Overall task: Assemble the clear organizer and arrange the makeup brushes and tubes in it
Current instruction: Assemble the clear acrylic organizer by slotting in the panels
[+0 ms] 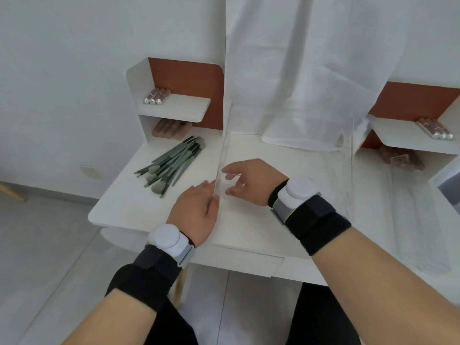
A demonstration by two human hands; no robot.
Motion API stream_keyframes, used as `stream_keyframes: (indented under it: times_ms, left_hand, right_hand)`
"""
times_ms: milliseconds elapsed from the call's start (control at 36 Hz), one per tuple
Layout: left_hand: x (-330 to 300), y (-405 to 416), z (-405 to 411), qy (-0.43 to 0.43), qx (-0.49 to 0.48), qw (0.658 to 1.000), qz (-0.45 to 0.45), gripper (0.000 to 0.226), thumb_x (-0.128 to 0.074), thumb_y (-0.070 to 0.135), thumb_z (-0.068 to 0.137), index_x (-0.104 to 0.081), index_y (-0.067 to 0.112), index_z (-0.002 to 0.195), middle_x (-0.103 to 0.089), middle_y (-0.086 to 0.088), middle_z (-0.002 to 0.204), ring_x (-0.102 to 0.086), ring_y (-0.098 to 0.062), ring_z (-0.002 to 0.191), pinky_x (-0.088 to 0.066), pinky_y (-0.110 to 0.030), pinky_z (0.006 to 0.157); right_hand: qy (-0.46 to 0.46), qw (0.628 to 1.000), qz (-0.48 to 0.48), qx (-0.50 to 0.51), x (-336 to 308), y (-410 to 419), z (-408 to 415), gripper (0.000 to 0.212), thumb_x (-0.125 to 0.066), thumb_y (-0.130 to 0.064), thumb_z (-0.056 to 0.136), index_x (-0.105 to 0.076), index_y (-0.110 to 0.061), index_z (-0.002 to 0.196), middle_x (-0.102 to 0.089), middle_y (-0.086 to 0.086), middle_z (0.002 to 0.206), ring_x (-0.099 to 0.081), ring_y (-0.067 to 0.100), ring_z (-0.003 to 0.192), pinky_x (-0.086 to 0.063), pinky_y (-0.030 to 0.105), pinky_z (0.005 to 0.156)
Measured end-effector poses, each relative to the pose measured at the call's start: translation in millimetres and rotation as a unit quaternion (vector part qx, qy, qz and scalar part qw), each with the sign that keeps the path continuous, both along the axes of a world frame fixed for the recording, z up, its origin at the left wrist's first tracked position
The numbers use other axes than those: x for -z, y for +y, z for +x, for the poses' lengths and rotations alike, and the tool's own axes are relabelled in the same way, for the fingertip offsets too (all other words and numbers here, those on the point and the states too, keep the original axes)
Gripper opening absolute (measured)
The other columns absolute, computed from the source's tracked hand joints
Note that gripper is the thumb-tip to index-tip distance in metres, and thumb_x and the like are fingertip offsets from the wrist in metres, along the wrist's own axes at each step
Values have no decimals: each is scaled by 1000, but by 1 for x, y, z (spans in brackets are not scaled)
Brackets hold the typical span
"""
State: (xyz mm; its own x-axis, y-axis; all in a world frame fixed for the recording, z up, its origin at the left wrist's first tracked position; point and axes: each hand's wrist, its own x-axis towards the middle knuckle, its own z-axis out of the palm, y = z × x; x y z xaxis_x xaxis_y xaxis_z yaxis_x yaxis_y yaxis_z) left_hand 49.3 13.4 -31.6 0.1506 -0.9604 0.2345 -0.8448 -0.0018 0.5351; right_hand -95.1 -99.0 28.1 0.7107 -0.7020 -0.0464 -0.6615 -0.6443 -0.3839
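Clear acrylic organizer panel (222,155) stands on edge on the white table (249,227), left hand (196,215) fingers gripping it, right hand (251,181) fingers pinching a small clear piece (230,180) beside it.

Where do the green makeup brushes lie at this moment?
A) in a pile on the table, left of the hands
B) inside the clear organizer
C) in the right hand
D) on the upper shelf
A: the green makeup brushes lie in a loose pile on the white table, left of both hands.
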Motion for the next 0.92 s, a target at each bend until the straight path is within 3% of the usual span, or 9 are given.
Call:
stream_keyframes:
  times_ms: [139,500,778,917]
  left_hand:
    - [2,-1,1,-15,4,1000,2,45,-30,27,98,-48,15,137,-61,-7,128,-51,-23,123,-36,-39,109]
    - [3,-4,3,-32,5,999,2,37,-28,28,97,-53,15,122,-63,-5,98,-56,-27,99,-45,-44,95]
    - [5,-4,4,-31,10,999,-6,36,-29,27,97,-52,20,124,-65,-1,104,-56,-20,112,-39,-41,105]
    - [4,-4,3,-29,8,1000,-7,32,-33,23,98,-54,16,120,-64,-1,96,-57,-20,104,-42,-43,100]
  right_hand:
    - [-38,999,8,-1,5,-1,-1,43,-68,-27,85,-59,-24,127,-65,-17,115,-64,5,87,-50,27,90]
    - [-81,997,2,-15,8,-4,-7,40,-69,-28,87,-60,-23,125,-65,-16,111,-64,2,85,-51,24,88]
    - [-104,994,-10,-29,11,-2,-10,36,-69,-27,87,-63,-28,122,-66,-16,112,-63,-1,83,-52,22,84]
    - [-107,993,-29,-28,15,-2,-12,30,-68,-28,89,-67,-29,119,-66,-13,117,-63,1,85,-49,21,85]
